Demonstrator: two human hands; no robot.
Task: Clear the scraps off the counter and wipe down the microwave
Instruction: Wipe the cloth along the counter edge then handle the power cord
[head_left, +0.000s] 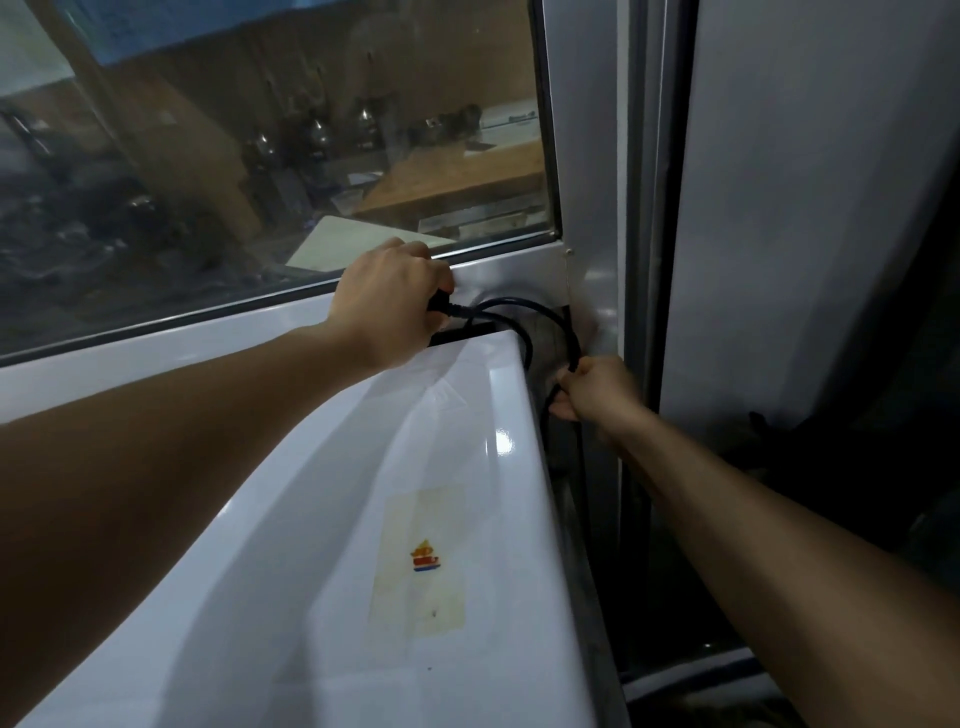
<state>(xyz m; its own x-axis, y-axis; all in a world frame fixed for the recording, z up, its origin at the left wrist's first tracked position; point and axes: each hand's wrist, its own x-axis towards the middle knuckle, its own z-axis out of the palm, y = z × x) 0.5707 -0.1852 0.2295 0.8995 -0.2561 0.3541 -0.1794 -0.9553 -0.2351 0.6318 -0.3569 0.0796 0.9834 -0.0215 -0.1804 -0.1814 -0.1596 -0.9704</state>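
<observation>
microwave (363, 519): white top fills 6 o'clock | left hand (389, 301): grips black plug (441, 307) at its rear edge, 12 o'clock | right hand (592, 389): pinches power cord (540, 312) off its 3 o'clock side

Two bare forearms in view, no sleeves visible up to the frame edges. Left hand (395, 296) at about 12 o'clock, right hand (597, 389) at about 2 o'clock. No gloves, rings, watch or wristbands on either. Forearms smooth, no markings. Fingertips mostly hidden.
</observation>
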